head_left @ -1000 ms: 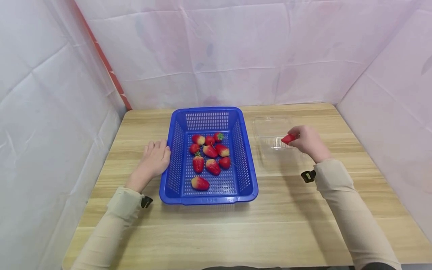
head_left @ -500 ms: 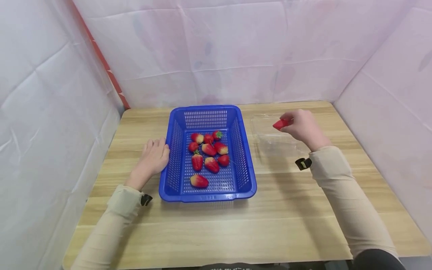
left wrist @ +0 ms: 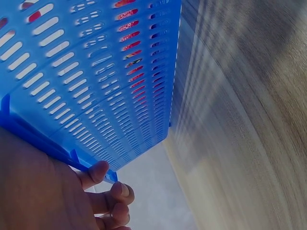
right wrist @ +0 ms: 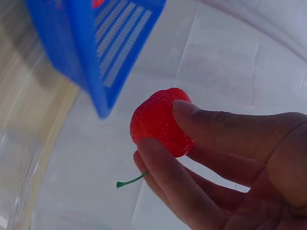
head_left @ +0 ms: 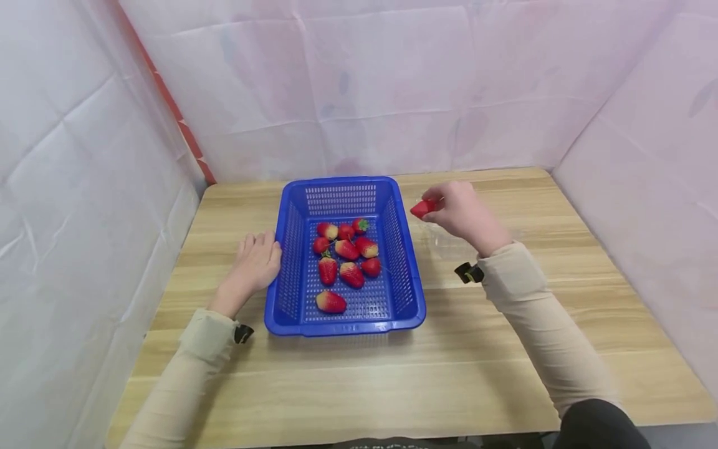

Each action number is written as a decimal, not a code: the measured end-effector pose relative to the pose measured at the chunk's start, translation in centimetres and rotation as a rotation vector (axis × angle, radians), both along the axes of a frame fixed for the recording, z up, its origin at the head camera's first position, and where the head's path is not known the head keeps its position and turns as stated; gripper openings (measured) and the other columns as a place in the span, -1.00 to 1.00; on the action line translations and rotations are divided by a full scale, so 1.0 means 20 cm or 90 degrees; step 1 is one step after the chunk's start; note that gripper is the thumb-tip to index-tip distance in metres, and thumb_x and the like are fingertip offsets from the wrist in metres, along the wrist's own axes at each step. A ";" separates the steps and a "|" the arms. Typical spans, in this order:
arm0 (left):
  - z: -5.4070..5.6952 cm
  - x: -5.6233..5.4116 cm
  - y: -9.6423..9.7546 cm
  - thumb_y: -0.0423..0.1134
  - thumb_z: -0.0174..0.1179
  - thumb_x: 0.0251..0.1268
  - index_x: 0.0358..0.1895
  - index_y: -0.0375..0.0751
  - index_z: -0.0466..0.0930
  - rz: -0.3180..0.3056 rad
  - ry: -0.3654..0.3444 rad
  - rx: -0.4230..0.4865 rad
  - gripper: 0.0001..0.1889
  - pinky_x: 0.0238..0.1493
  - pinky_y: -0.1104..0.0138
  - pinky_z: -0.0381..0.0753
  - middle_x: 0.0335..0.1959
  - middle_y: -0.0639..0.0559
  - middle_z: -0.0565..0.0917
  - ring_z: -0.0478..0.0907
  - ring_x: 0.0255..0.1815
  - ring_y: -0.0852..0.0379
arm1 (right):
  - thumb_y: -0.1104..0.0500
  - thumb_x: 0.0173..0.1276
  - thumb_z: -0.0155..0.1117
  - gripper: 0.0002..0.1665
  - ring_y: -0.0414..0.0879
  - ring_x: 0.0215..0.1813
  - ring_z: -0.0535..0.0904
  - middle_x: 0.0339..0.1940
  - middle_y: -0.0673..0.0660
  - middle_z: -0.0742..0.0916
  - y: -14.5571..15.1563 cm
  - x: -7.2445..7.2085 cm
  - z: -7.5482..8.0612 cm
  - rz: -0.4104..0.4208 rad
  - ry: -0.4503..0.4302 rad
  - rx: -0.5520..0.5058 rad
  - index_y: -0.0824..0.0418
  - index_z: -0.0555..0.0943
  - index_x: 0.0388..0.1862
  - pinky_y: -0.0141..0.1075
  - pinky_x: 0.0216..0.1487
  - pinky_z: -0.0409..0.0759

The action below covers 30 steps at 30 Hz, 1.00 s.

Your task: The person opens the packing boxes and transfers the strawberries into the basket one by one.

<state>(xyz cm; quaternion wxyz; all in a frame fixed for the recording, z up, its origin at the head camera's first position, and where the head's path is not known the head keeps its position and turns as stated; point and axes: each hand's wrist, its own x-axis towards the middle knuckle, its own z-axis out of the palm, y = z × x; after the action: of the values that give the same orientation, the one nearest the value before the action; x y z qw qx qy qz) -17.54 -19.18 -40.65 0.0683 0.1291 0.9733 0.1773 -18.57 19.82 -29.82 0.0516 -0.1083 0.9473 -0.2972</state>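
Observation:
My right hand (head_left: 460, 212) pinches a red strawberry (right wrist: 160, 122) between thumb and fingertips. A thin green stem sticks out below it in the right wrist view. In the head view this strawberry is just off the right rim of a blue plastic basket (head_left: 344, 328), above the table. At the basket's left side, my left hand (head_left: 255, 262) grips the rim, its fingers curled at the outer edge (left wrist: 108, 199) in the left wrist view; the thumb is hidden there. Several red strawberries (head_left: 351, 274), some pale yellow at one end, lie on the basket's slotted floor.
A clear plastic container (head_left: 449, 243) stands right of the basket, partly hidden under my right hand and forearm. The wooden table (head_left: 348, 386) carries everything. White cloth walls (head_left: 387, 87) close off its back and sides.
My right hand has risen and moved left with the strawberry, from over the clear container to beside the basket's right rim. The left hand and the basket's contents stay put.

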 end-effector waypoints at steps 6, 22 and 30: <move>-0.01 0.01 0.00 -0.10 -0.45 0.57 -0.10 -0.22 0.26 0.007 0.012 0.002 -0.68 -0.06 0.03 0.14 -0.25 -0.18 0.41 0.19 -0.17 -0.18 | 0.35 0.23 0.40 -0.81 0.13 -0.17 0.69 -0.21 0.26 0.75 -0.13 0.01 -0.04 0.041 -0.008 0.003 0.34 0.70 -0.16 -0.01 -0.12 0.61; -0.02 0.00 0.01 -0.08 -0.48 0.59 -0.07 -0.21 0.24 0.011 0.005 0.005 -0.67 -0.06 0.03 0.14 -0.26 -0.17 0.39 0.19 -0.16 -0.16 | 0.29 0.13 0.53 -0.67 0.04 -0.18 0.64 -0.22 0.21 0.75 -0.42 0.01 -0.24 0.113 -0.055 0.001 0.35 0.70 -0.12 -0.11 -0.08 0.61; -0.04 0.00 0.00 -0.08 -0.49 0.58 -0.09 -0.21 0.23 0.010 0.015 0.003 -0.67 -0.08 0.02 0.16 -0.25 -0.17 0.40 0.19 -0.16 -0.16 | 0.27 0.09 0.57 -0.65 -0.02 -0.28 0.57 -0.34 0.13 0.71 -0.50 0.02 -0.32 0.131 -0.074 0.010 0.35 0.71 -0.15 -0.19 -0.18 0.59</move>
<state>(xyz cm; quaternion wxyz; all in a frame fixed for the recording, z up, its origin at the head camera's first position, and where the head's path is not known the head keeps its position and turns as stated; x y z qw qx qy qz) -17.63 -19.08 -41.46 0.0553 0.1239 0.9746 0.1783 -18.26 9.76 -36.16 0.1378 -0.1873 0.9287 -0.2888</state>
